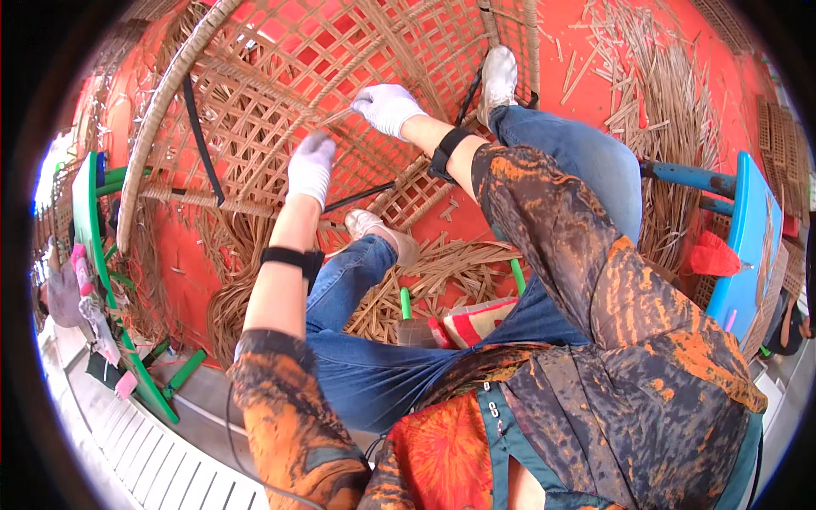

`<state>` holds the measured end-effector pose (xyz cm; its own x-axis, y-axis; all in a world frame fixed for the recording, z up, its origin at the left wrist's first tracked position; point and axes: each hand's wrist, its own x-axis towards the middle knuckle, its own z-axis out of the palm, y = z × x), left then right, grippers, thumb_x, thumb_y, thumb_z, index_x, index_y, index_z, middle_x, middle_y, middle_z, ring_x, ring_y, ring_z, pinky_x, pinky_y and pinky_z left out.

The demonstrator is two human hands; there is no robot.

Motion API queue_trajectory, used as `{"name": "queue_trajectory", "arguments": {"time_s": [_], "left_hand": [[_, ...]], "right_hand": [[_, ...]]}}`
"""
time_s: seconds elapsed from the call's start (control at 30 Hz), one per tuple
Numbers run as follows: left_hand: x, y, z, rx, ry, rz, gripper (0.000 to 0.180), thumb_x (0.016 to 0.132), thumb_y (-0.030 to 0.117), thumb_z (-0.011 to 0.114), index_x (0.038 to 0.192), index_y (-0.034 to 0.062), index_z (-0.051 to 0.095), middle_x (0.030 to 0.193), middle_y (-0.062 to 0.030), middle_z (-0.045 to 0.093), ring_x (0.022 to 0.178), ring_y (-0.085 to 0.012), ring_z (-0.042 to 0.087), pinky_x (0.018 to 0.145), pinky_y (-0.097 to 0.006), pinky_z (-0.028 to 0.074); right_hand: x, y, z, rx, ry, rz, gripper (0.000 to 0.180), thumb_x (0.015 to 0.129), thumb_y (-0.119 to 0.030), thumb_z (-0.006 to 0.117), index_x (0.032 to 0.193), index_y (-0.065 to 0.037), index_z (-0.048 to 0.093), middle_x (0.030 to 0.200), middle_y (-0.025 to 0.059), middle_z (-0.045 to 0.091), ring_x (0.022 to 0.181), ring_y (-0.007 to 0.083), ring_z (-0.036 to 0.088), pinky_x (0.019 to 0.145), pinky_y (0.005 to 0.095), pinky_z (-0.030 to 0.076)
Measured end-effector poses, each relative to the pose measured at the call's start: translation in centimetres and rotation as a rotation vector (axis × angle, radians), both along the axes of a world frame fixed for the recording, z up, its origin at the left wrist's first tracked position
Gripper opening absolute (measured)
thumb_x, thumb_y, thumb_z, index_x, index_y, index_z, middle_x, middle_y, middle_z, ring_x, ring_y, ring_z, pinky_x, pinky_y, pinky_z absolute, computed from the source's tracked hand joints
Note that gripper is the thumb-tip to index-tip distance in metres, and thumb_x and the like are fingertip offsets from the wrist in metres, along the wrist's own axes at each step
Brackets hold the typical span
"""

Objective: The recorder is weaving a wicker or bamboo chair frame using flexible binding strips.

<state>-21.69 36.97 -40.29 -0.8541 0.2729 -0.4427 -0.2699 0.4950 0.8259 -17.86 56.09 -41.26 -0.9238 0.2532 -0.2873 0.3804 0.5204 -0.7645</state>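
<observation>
Rattan lattice (280, 76) fills the upper middle of the view, a large open-weave panel bound to a thick curved cane rim (157, 110) and lying over a red floor (680, 34). At far left stands a green frame (93, 246) with pink scraps hanging near it. Next comes the left hand (310, 167), in a white glove, fingers curled and pressed onto the weave; whether it pinches a strand cannot be told. A black band sits on that forearm. Further right, the right hand (387, 108), also white-gloved, rests on the lattice with fingers closed around a thin cane strip (338, 117). Below the hands, blue-jeaned legs and pale shoes rest on the weave. Loose cane strips (663, 93) are heaped at right, beside a blue stool (748, 246).
</observation>
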Motion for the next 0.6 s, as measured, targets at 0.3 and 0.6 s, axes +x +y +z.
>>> {"name": "queue_trajectory", "arguments": {"time_s": [0.3, 0.6], "left_hand": [[-0.4, 5.1, -2.7, 0.284, 0.176, 0.447, 0.037, 0.074, -0.001, 0.072, 0.107, -0.0073, 0.057, 0.086, -0.0069, 0.061, 0.075, -0.0137, 0.055, 0.071, -0.025, 0.045], [-0.1, 3.4, -1.7, 0.161, 0.176, 0.04, 0.02, 0.084, 0.007, 0.064, 0.103, 0.0041, 0.068, 0.083, -0.0047, 0.065, 0.071, -0.0116, 0.052, 0.067, -0.027, 0.043]], "right_hand": [[0.7, -1.0, 0.4, 0.081, 0.002, -0.153, 0.031, 0.093, -0.035, 0.047, 0.107, -0.012, 0.062, 0.098, 0.0155, 0.066, 0.094, 0.0346, 0.062, 0.084, 0.0455, 0.048], [-0.2, -3.2, -0.4, 0.105, -0.078, -0.157, 0.028, 0.086, -0.032, 0.053, 0.099, -0.011, 0.066, 0.099, 0.0149, 0.066, 0.095, 0.0332, 0.062, 0.083, 0.0453, 0.05]]}}
